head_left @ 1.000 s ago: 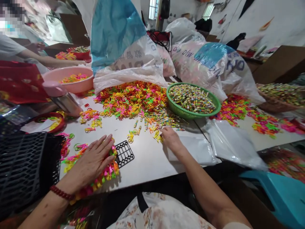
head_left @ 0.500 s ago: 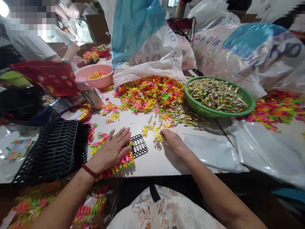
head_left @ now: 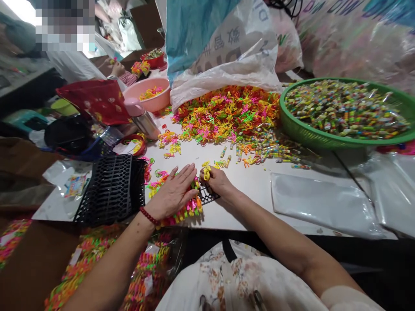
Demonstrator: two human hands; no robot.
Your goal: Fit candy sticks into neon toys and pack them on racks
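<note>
My left hand [head_left: 177, 190] lies flat, fingers stretched out, over rows of small bright plastic pieces [head_left: 193, 207] set on a black plastic grid [head_left: 209, 195]. The bare right end of that grid shows beyond the fingertips. My right hand [head_left: 218, 179] is closed on a small yellow plastic piece [head_left: 206, 172], held just above the bare end of the grid. What the piece is exactly is too small to tell. Several loose yellow pieces and small patterned wrapped sticks [head_left: 228, 161] lie on the white table just beyond my right hand.
A pile of colourful plastic pieces [head_left: 227, 114] spills from a large bag [head_left: 223, 47]. A green basket [head_left: 343, 140] of wrapped sticks stands right, near clear plastic bags [head_left: 320, 201]. Stacked black grids [head_left: 112, 185], a flask [head_left: 147, 123] and a pink basin [head_left: 155, 101] are left. A co-worker [head_left: 74, 60] sits beyond.
My right hand has moved left from the loose pieces to the grid, now with a yellow piece in it. My left hand stays flat on the filled part. The view has shifted.
</note>
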